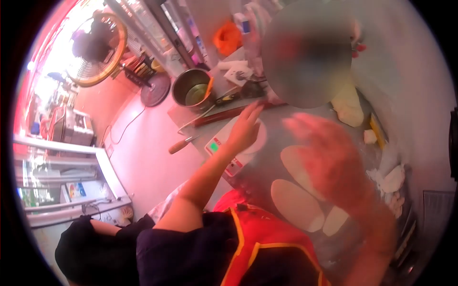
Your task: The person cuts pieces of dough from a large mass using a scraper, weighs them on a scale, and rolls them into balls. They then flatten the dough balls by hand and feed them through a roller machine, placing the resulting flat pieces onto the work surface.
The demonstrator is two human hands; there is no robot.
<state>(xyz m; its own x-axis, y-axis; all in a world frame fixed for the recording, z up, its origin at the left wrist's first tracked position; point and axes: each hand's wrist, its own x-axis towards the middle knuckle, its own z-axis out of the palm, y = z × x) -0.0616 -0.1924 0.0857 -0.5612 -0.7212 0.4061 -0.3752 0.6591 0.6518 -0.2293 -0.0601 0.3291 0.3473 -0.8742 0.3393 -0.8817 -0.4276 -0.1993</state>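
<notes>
My left hand (246, 127) reaches over a white kitchen scale (233, 167) with a lit green display, its fingers stretched out. The hand hides part of the scale's pale round plate (257, 138); no object shows in its fingers. My right hand (324, 152) is smeared by motion above the grey table, so its grip cannot be made out. Under and beside it lie flat oval pieces of what looks like dough (296, 205), partly covered by the hand and forearm. A wooden-handled tool (180, 145) lies left of the scale.
Behind the scale stand a metal pot (192, 89) with an orange-handled utensil and a dark red bar (224, 114). A pale dough-like piece (347, 106), a yellow strip (377, 129) and crumpled white plastic (389, 181) lie right. A fan (98, 50) stands far left; another person (90, 248) is lower left.
</notes>
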